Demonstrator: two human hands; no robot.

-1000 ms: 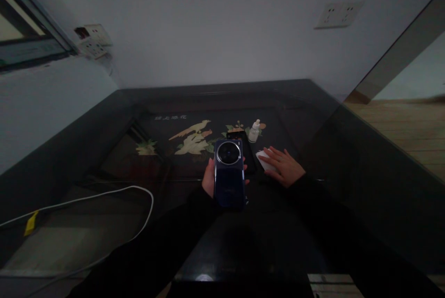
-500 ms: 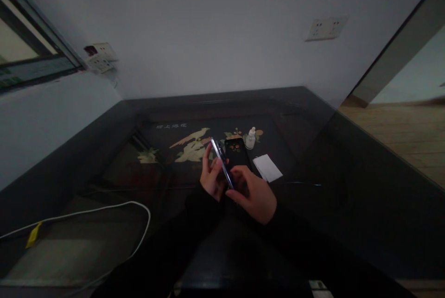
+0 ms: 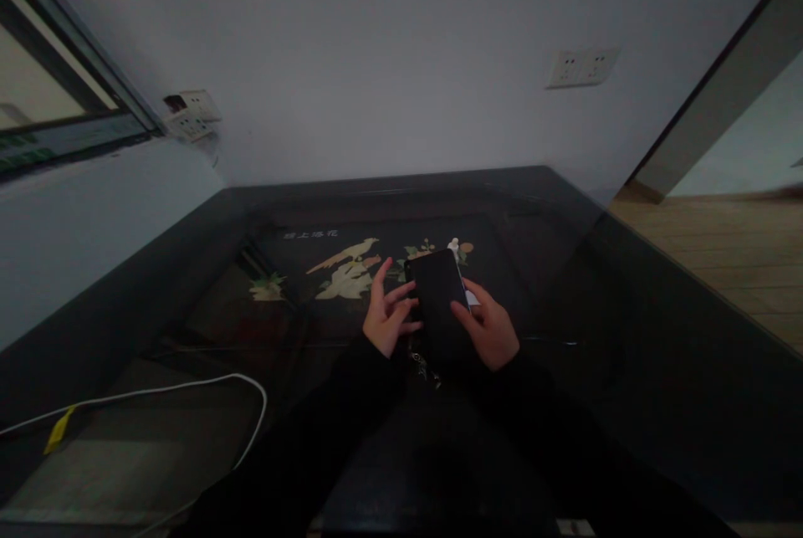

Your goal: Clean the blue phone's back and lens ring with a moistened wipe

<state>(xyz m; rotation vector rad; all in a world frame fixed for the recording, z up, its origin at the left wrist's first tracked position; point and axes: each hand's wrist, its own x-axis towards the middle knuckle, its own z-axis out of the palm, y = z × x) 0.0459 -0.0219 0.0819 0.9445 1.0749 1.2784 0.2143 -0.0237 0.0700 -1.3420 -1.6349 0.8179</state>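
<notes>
My right hand [image 3: 493, 329] is closed on the right side of a smartphone [image 3: 439, 295], its thumb over the dark front face. The phone is tilted, face toward me, above the table. My left hand [image 3: 387, 316] is at its left edge with fingers spread; some fingertips reach that edge, and I cannot tell if they press on it. A small shiny charm [image 3: 419, 364] shows below the phone's lower left. Behind the phone, a white dropper bottle [image 3: 453, 244] and a folded white paper [image 3: 472, 298] are mostly hidden. The black phone case is covered almost wholly.
The dark glossy table [image 3: 552, 270] carries an inlaid bird and flower picture [image 3: 348, 279]. A white cable [image 3: 156, 383] with a yellow tag [image 3: 59, 431] curves across the left. Behind the table stands a wall with a socket plate [image 3: 583, 68].
The phone has turned from edge-on to face toward me and now covers the case and much of the bottle and paper. My right hand has moved right and up, and the left hand's fingers have spread.
</notes>
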